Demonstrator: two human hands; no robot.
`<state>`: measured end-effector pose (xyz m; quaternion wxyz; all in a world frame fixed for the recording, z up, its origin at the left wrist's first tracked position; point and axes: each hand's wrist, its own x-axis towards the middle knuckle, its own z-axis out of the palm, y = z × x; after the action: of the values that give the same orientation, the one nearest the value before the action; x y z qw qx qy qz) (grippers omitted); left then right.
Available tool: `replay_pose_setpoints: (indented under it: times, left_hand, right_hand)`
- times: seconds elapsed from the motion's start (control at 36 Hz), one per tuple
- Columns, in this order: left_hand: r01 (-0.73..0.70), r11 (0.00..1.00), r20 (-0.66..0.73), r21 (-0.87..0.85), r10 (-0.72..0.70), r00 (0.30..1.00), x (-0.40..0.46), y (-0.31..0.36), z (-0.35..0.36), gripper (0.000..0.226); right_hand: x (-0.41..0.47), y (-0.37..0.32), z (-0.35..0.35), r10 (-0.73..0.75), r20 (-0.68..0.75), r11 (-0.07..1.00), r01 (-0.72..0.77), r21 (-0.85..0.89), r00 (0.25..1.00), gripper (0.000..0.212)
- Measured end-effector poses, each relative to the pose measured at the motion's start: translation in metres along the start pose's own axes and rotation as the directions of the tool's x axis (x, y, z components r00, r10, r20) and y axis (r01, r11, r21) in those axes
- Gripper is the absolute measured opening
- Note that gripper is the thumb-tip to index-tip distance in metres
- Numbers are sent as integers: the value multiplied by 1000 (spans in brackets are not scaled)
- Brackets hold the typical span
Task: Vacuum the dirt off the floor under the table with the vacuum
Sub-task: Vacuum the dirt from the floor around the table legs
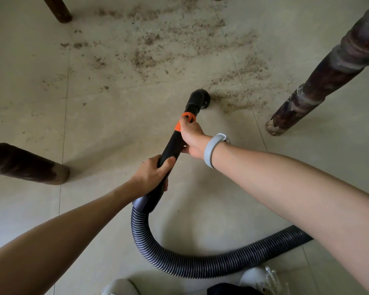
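A black vacuum wand (173, 143) with an orange collar points away from me, its round brush nozzle (198, 98) on the pale tiled floor. The nozzle touches the near edge of a wide scatter of brown dirt (158, 43) that spreads to the far side. My right hand (193, 139) grips the wand just below the orange collar. My left hand (152, 173) grips the wand's lower end, where the ribbed grey hose (179, 258) joins. The hose loops toward me and runs off under my right forearm.
Dark wooden table legs stand around the dirt: a turned one at right (320, 81), a thick one at left (26, 165), a thin one at the top left (59, 9). White shoes (254, 277) show at the bottom edge.
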<state>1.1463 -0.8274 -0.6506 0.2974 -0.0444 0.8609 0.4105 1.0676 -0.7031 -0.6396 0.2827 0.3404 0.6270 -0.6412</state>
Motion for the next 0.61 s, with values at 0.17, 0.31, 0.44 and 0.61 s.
replay_pose_setpoints:
  times: [0.17,0.31,0.44,0.61]
  left_hand:
    - [53,996,-98,-70,-60,993,22,15,2,39]
    - [65,993,-155,-94,-79,985,36,25,6,41]
    - [42,993,-115,-110,-55,992,40,33,3,37]
    - [24,997,-73,-72,-29,997,39,40,3,36]
  right_hand:
    - [16,-26,-1,-27,-7,999,27,-20,1000,31]
    - [25,-39,-1,-69,-36,997,67,-37,997,35]
    - [27,-42,-5,-52,-32,999,52,-7,998,34]
    - [20,-42,-13,-46,-46,998,47,29,998,36]
